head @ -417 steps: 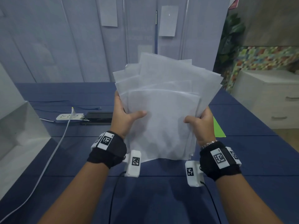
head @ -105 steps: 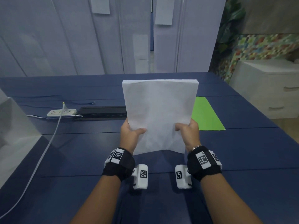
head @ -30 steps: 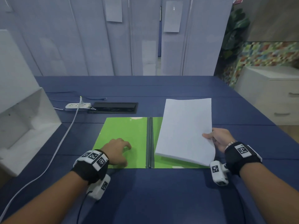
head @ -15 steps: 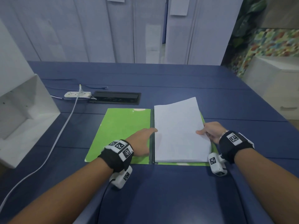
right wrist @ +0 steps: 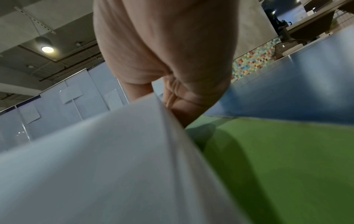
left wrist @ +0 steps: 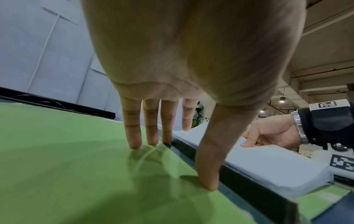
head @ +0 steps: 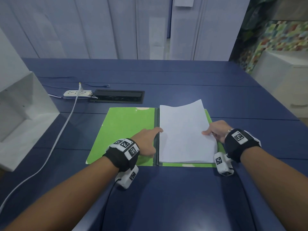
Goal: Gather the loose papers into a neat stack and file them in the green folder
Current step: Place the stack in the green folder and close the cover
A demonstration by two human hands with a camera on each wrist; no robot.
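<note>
The green folder [head: 126,132] lies open on the blue table [head: 166,197]. The white paper stack [head: 183,134] lies on its right half, against the dark spine, with its far edge bowed up a little. My left hand [head: 156,142] presses straight fingers [left wrist: 134,136] on the left flap [left wrist: 67,159] beside the spine, and the thumb touches down too. My right hand [head: 211,133] pinches the stack's right edge, thumb on top. In the right wrist view its fingers [right wrist: 182,112] curl under the lifted paper edge [right wrist: 114,166] above the green flap [right wrist: 287,166].
A white power strip [head: 77,93] with a white cable [head: 55,144] and a black cable hatch [head: 118,96] sit behind the folder. A white open box [head: 18,117] stands at the left edge. A white cabinet [head: 283,90] stands beyond the table's right side.
Over the last second the right hand lowered the stack onto the folder's right half. The left hand slid right across the left flap to the spine.
</note>
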